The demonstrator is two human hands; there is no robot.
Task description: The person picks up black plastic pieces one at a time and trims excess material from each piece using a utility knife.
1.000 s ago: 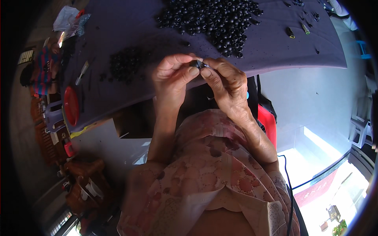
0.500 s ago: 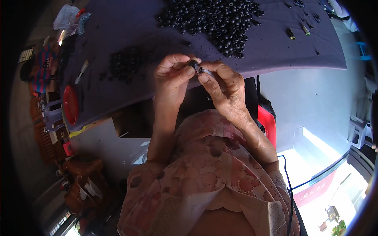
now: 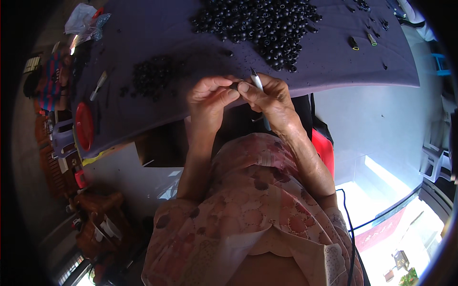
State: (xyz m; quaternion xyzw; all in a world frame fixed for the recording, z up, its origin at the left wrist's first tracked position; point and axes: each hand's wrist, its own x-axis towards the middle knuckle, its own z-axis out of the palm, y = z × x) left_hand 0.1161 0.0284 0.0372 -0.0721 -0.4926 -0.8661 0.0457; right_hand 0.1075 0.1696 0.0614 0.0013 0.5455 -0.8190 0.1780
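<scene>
Just off the table's near edge, my two hands meet around a small black rounded piece [image 3: 234, 86]. My left hand [image 3: 208, 99] pinches it between thumb and fingers from the left. From the other side, my right hand [image 3: 274, 101] presses its thumb and a finger against the piece. A white pen-like tool [image 3: 257, 81] with a dark pointed tip is tucked among the right fingers, tip upward and away from the piece. Fingertips hide most of the piece. Beyond lies a large heap of small black hollow pieces [image 3: 257, 28]; a smaller dark pile [image 3: 151, 76] lies to the left.
On the purple tablecloth [image 3: 157, 28], a slim pale-handled tool [image 3: 98, 85] lies at left, near a red dish [image 3: 84, 126]. A clear plastic bag [image 3: 81, 21] sits at the far left corner. Two short tubular pieces [image 3: 353, 43] lie at right. Something red [image 3: 323, 148] stands beside my right arm.
The pen-like tool's tip has come away from the black piece and swung upward in my right hand. My right thumb and finger have closed on the piece, and both hands have dropped slightly nearer.
</scene>
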